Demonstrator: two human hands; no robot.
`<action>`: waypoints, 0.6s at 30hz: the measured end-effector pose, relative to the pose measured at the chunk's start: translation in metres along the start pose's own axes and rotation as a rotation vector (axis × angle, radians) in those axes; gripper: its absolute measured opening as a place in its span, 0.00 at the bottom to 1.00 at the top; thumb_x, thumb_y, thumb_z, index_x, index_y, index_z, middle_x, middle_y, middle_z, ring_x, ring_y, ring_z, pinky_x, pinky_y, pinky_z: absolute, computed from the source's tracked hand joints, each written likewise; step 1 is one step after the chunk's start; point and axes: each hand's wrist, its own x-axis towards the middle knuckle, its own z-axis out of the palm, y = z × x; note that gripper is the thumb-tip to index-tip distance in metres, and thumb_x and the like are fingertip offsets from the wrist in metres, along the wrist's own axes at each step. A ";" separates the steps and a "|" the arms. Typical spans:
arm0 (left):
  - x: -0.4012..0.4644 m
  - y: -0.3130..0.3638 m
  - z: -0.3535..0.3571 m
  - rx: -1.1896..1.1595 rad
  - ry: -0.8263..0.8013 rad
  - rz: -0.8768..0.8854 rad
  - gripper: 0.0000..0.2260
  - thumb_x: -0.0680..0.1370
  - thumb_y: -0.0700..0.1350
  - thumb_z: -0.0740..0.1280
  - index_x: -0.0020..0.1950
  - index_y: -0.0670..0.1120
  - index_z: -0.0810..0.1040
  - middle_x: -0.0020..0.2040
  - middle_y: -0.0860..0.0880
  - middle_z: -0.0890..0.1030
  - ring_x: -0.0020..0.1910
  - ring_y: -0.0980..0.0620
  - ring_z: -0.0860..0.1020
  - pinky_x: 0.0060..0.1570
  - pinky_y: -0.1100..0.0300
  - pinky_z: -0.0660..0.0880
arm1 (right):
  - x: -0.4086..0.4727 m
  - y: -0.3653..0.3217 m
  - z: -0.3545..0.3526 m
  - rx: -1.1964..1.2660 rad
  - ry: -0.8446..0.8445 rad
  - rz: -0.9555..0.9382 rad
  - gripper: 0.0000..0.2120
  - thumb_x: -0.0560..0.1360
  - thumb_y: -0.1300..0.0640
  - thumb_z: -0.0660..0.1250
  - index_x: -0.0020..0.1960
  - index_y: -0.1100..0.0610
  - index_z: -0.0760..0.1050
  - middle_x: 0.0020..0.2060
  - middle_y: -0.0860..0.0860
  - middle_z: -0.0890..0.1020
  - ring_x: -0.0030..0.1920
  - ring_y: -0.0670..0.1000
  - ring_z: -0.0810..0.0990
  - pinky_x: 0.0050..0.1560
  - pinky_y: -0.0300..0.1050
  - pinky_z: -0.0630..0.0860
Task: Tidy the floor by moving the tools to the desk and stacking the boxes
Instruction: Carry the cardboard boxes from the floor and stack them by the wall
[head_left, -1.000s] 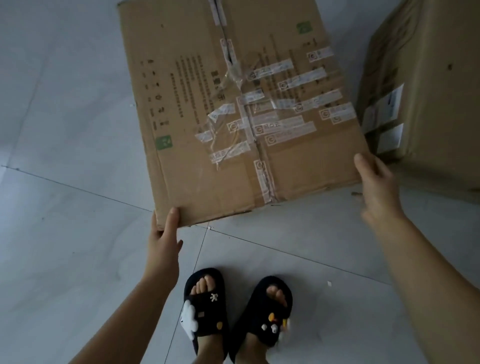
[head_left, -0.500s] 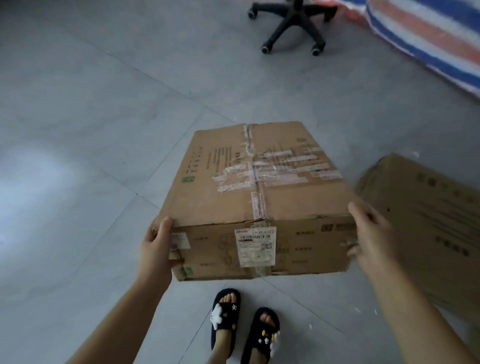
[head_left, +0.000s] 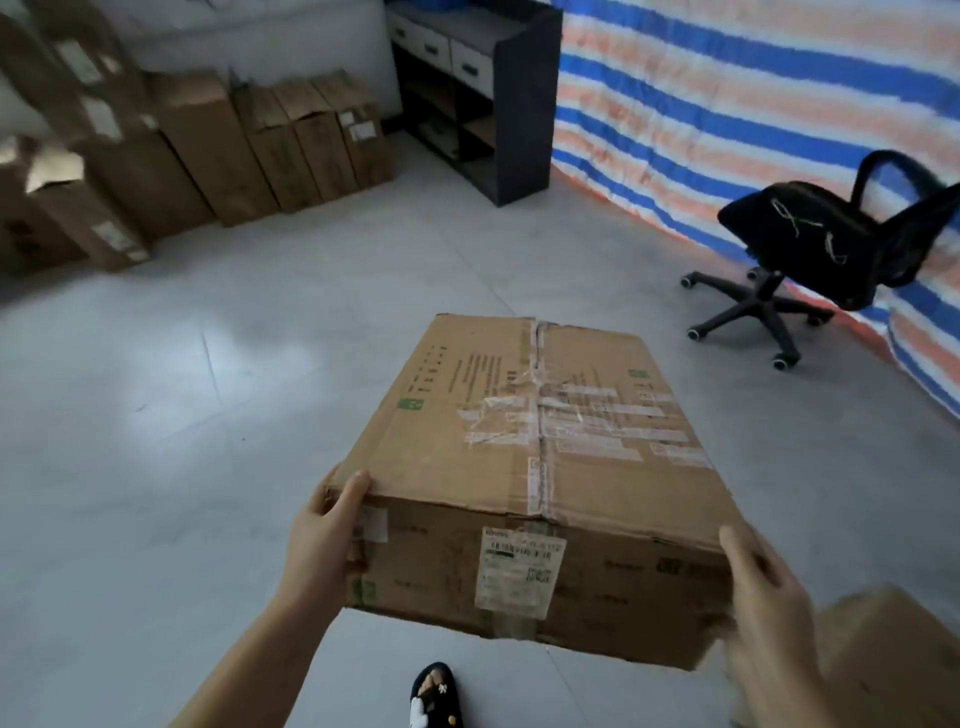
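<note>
A large taped cardboard box with a white label on its near side hangs level above the floor in front of me. My left hand grips its near left corner, thumb on top. My right hand holds the near right corner, thumb over the upper edge. A second cardboard box sits on the floor at the lower right, partly cut off by the frame. No tools are in view.
Several cardboard boxes are lined up and stacked along the far left wall. A dark shelf unit with drawers stands at the back. A black office chair stands by the striped tarp on the right. Grey tiled floor lies between.
The box has come up off the floor and now sits level in both hands. My view has lifted and turned from the floor to the room's far wall and boxes.
</note>
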 end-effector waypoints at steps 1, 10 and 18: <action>0.003 0.007 -0.014 -0.012 0.031 0.012 0.13 0.78 0.49 0.64 0.60 0.46 0.75 0.41 0.46 0.77 0.34 0.47 0.76 0.27 0.60 0.73 | -0.007 -0.004 0.015 0.012 -0.035 0.000 0.11 0.76 0.52 0.67 0.57 0.53 0.76 0.50 0.57 0.80 0.41 0.60 0.79 0.32 0.42 0.72; 0.054 0.053 -0.124 -0.209 0.247 0.054 0.15 0.78 0.47 0.64 0.62 0.42 0.74 0.38 0.45 0.75 0.31 0.47 0.72 0.19 0.63 0.68 | -0.043 -0.026 0.175 -0.057 -0.235 -0.052 0.17 0.76 0.54 0.67 0.64 0.57 0.74 0.49 0.58 0.79 0.38 0.57 0.76 0.19 0.35 0.69; 0.136 0.114 -0.208 -0.279 0.324 0.080 0.14 0.79 0.47 0.63 0.62 0.44 0.74 0.41 0.46 0.77 0.35 0.47 0.74 0.21 0.64 0.69 | -0.075 -0.032 0.331 -0.111 -0.357 -0.075 0.16 0.76 0.55 0.66 0.63 0.58 0.75 0.48 0.58 0.78 0.34 0.56 0.74 0.17 0.36 0.68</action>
